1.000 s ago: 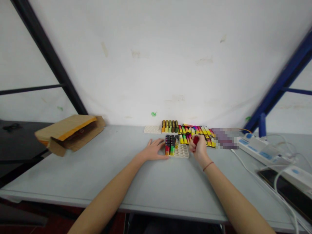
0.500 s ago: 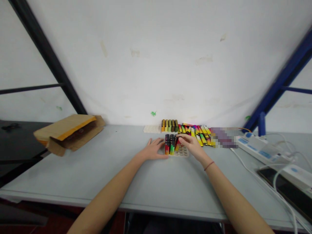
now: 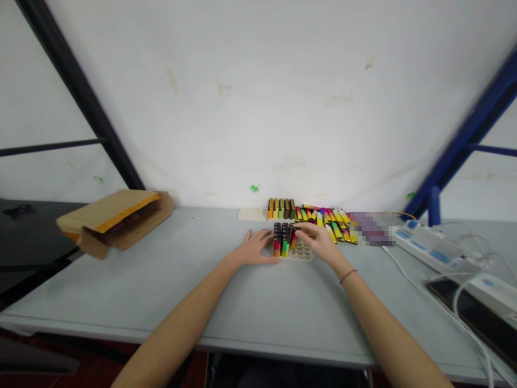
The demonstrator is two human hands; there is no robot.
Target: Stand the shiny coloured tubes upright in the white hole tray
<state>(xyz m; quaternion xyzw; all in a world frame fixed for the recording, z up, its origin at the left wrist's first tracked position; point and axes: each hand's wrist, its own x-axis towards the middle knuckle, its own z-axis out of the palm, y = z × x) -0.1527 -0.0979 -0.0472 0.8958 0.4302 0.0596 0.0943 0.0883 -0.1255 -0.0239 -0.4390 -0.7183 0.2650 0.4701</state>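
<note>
A pale tray with round holes [image 3: 304, 251] lies on the table in front of me. Upright lighters with black tops and red or green bodies [image 3: 285, 243] fill its left columns. My right hand [image 3: 317, 241] pinches a red-yellow lighter [image 3: 294, 241] at the tray's middle, just right of the filled columns. Whether its base is fully in a hole cannot be made out. My left hand [image 3: 255, 249] rests with fingers spread at the tray's left side, thumb along the front edge.
Behind stand more upright lighters [image 3: 281, 209] in a second pale tray [image 3: 252, 214]. Loose colourful lighters [image 3: 331, 223] lie in a heap to the right. Farther right are a power strip [image 3: 436, 250], cables and a dark phone [image 3: 472, 310]. A torn brown paper package [image 3: 117, 218] sits left.
My right hand has shifted very slightly, and the lighter in it now sits a little lower and farther left. My left hand stays in place.
</note>
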